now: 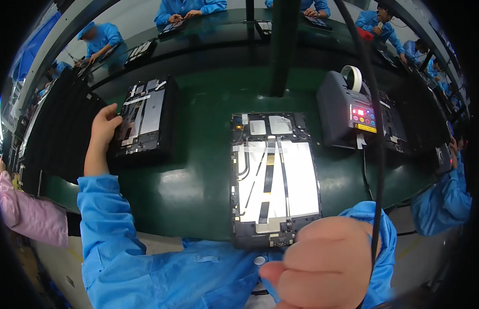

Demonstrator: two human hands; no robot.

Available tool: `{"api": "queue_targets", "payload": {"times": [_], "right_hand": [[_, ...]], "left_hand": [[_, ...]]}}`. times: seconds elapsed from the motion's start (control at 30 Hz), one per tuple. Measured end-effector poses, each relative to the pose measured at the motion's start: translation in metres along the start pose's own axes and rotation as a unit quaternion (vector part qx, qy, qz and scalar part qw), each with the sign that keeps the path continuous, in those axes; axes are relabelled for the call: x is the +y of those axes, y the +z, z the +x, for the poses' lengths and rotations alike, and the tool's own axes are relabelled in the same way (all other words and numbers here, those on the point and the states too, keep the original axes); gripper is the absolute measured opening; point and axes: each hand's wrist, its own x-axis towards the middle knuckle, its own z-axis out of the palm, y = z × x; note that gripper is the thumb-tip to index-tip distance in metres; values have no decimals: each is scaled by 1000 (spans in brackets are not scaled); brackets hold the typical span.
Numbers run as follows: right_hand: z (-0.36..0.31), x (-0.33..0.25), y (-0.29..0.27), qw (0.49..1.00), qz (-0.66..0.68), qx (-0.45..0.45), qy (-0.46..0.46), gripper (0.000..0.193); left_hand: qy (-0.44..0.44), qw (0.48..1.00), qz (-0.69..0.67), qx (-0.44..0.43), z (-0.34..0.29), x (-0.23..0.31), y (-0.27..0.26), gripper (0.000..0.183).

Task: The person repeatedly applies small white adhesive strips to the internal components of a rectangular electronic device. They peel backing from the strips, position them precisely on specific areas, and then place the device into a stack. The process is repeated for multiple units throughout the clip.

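Note:
At the left, a tablet-like device with its inner parts bare (149, 116) lies on top of a black stack. My left hand (104, 125) is at its left edge, thumb and forefinger apart; the other fingers are hardly visible. In front of me a second opened device (304, 175) lies on the green table, showing silvery panels, dark flat cables and a black frame. My right hand (327, 260), large and near the camera, is curled closed over its lower right corner. Whatever those fingers hold, if anything, is hidden.
A grey tape dispenser (337, 110) with a white roll and lit red display stands at the right. Beside it lie more opened devices (391, 123). Black trays (62, 123) are stacked far left. A dark post (281, 51) and hanging cable (371, 77) cross the view. Co-workers sit around.

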Motion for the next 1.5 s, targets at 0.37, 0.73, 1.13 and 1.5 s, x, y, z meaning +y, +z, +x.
{"api": "queue_targets", "payload": {"times": [0.37,0.73,1.13,1.5], "right_hand": [[-151,49,-106,724,-238,365,534,26],[-169,97,-132,658,65,330,674,26],[-64,15,-38,872,-101,-277,390,10],[-42,39,-24,889,-38,-249,383,12]], "left_hand": [[204,932,-113,-277,-147,171,113,34],[246,886,-247,-306,-160,202,173,24],[384,857,-133,-317,-192,207,176,26],[425,861,-224,-169,-189,183,174,16]]}}
